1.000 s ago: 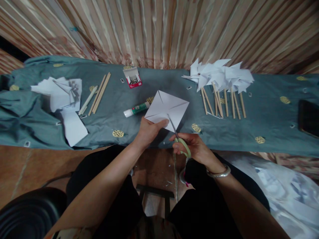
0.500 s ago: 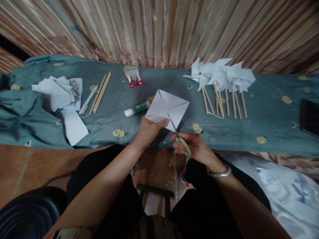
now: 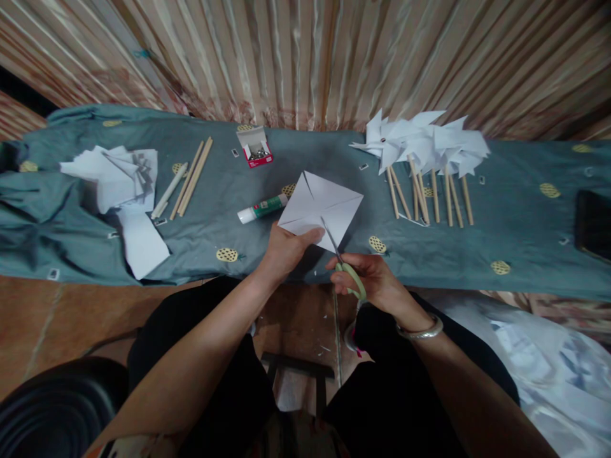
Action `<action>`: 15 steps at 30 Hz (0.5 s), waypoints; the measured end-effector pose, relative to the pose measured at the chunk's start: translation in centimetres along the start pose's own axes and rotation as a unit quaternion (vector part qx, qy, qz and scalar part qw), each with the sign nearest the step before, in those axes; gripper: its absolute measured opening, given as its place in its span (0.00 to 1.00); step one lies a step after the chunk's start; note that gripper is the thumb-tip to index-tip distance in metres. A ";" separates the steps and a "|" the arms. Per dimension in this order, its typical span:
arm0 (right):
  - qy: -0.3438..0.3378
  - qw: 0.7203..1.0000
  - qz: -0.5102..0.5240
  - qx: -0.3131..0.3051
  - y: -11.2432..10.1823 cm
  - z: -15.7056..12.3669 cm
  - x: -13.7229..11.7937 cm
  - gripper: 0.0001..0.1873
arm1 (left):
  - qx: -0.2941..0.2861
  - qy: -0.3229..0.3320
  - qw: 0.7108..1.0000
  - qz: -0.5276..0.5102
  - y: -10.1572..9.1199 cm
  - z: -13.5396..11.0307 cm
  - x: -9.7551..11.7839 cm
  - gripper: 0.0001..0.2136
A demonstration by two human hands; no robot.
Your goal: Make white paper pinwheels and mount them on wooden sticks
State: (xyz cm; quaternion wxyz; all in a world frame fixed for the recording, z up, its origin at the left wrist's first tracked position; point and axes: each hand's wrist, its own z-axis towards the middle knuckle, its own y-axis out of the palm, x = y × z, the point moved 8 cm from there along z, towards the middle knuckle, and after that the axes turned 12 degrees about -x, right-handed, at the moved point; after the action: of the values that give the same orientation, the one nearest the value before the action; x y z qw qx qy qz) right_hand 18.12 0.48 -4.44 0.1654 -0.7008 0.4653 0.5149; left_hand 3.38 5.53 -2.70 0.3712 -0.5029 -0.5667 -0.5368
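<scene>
Between my hands is a square sheet of white paper [image 3: 329, 197], turned like a diamond, with slits running from its corners toward the middle. My left hand [image 3: 289, 250] grips its lower left edge, thumb on top and the other fingers hidden beneath. In my right hand [image 3: 365, 277] is a pair of scissors [image 3: 352, 278] with light green handles. The blades lie at the near corner of the paper, their tip pointing toward its centre. Just left of the sheet a green and white glue stick [image 3: 262, 208] lies on the cloth.
Finished paper pinwheels [image 3: 429, 143] on wooden sticks lie at the right. A red box [image 3: 258, 154] of small metal pins stands open at the back. Loose sticks [image 3: 195, 178] and cut white paper [image 3: 117, 181] lie left. A dark phone-like object [image 3: 593, 222] sits far right.
</scene>
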 end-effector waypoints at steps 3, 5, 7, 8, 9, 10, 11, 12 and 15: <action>-0.005 1.000 -0.004 0.000 0.0 0.1 0.0 0.19 | 0.001 -0.002 1.000 0.006 -0.1 0.0 -0.1 0.15; -0.010 1.000 -0.002 0.000 0.0 0.1 -0.1 0.19 | 0.000 0.001 1.000 0.007 -0.1 0.0 -0.1 0.16; -0.011 1.000 -0.002 0.000 0.1 0.2 -0.1 0.19 | -0.004 0.003 1.000 0.007 -0.1 0.0 -0.1 0.16; -0.011 1.000 -0.003 0.001 0.1 0.2 -0.2 0.19 | -0.003 0.004 1.000 0.007 0.0 0.1 -0.1 0.16; -0.013 1.000 -0.003 0.003 0.1 0.2 -0.3 0.19 | -0.002 0.005 1.000 0.006 0.0 0.1 -0.1 0.16; -0.016 1.000 -0.003 0.006 0.1 0.2 -0.3 0.18 | 0.000 0.005 1.000 0.004 0.0 0.1 -0.1 0.16; -0.021 1.000 -0.003 0.009 0.1 0.2 -0.4 0.18 | 0.001 0.004 1.000 0.002 0.0 0.2 -0.1 0.16; -0.027 1.000 -0.003 0.011 0.1 0.2 -0.5 0.18 | 0.002 0.005 1.000 0.000 0.1 0.2 -0.1 0.16; -0.032 0.999 -0.002 0.010 0.0 0.3 -0.4 0.17 | 0.001 0.008 1.000 -0.004 0.3 0.3 0.0 0.15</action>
State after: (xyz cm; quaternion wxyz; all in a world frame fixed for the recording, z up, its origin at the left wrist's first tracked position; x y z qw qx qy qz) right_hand 17.92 0.90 -4.25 0.1880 -0.6828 0.4636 0.5325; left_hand 3.74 5.84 -2.70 0.3745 -0.4956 -0.5663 -0.5416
